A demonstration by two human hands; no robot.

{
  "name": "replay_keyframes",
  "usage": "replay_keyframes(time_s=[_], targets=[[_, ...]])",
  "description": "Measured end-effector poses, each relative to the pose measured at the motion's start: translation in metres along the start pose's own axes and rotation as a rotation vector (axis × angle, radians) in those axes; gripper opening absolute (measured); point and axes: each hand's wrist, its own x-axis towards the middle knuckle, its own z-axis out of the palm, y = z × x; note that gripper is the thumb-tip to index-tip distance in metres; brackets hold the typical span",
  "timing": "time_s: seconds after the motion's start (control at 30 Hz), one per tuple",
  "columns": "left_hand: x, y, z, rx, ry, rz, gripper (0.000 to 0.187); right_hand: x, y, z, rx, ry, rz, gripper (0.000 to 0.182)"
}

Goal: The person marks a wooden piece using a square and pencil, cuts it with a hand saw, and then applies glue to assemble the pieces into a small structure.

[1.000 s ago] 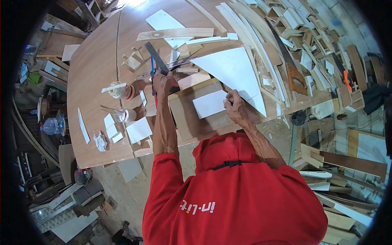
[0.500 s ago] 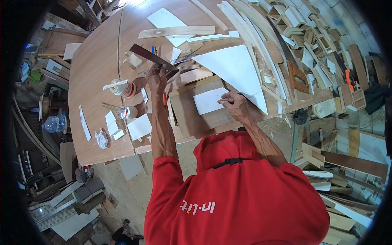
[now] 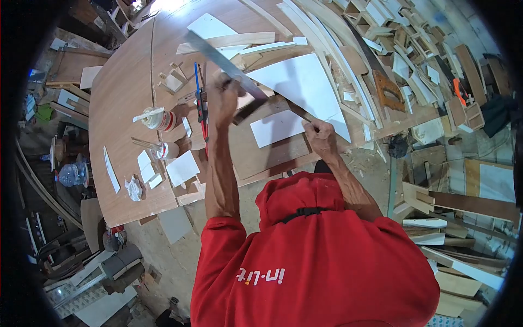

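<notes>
Left part of the surface (image 3: 117, 98): jar (image 3: 166, 121), cup (image 3: 171, 150) with sticks. Left hand (image 3: 223, 95) blurred, fingers clamped on a metal square (image 3: 219, 59), long blade slanting away to the left. Next, white board (image 3: 277, 128) lying on a brown board (image 3: 269, 157), near edge of surface. Right hand (image 3: 320, 135) at the white board's right end, fingers curled together; cannot tell if gripping. Farther right, handsaw (image 3: 389, 94).

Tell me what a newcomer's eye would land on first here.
Probably the bright red hooded top, filling the lower middle. Next comes the L-shaped square in the left hand, held over the table. Just beyond the right hand, a large, pointed white panel also stands out.
</notes>
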Motion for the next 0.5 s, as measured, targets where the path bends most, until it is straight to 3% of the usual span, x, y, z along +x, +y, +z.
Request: replay_keyframes(time_s=[0.07,0.1,0.13,0.2,0.27,0.33,0.37,0.4,0.43,0.47,0.5], targets=[[-0.024,0.001,0.026,-0.155,-0.073,-0.13,0.012,-0.005,0.013,0.003,0.522,0.032,-0.017,0.024],[-0.032,-0.011,0.032,-0.192,-0.204,-0.088,0.009,-0.011,0.002,-0.004,0.709,-0.041,-0.047,0.028],[-0.041,-0.014,0.046,-0.201,-0.206,-0.166,0.012,-0.015,0.001,-0.007,0.708,-0.035,-0.045,0.028],[-0.056,-0.023,0.071,-0.28,-0.224,-0.248,0.013,-0.021,0.001,-0.011,0.723,-0.247,-0.017,0.036],[-0.069,-0.023,0.089,-0.299,-0.29,-0.305,0.011,-0.032,-0.015,-0.015,0.713,-0.234,-0.058,0.041],[-0.076,-0.013,0.09,-0.23,-0.305,-0.306,0.014,-0.04,-0.016,-0.01,0.74,-0.059,-0.035,0.029],[-0.076,-0.009,0.084,-0.032,-0.375,-0.125,0.015,-0.033,0.012,0.008,0.529,0.198,-0.266,0.025],[-0.074,-0.008,0.076,0.164,-0.44,0.059,0.018,-0.037,0.013,0.002,0.528,0.204,-0.264,0.025],[-0.072,-0.023,0.064,0.444,-0.437,0.087,0.038,-0.046,0.012,-0.006,0.636,0.192,-0.135,0.024],[-0.076,-0.037,0.055,0.446,-0.442,0.087,0.038,-0.052,0.013,-0.012,0.743,0.179,-0.005,0.023],[-0.083,-0.034,0.049,0.768,-0.393,0.096,0.05,-0.055,0.018,-0.018,0.714,0.219,0.007,0.023]])
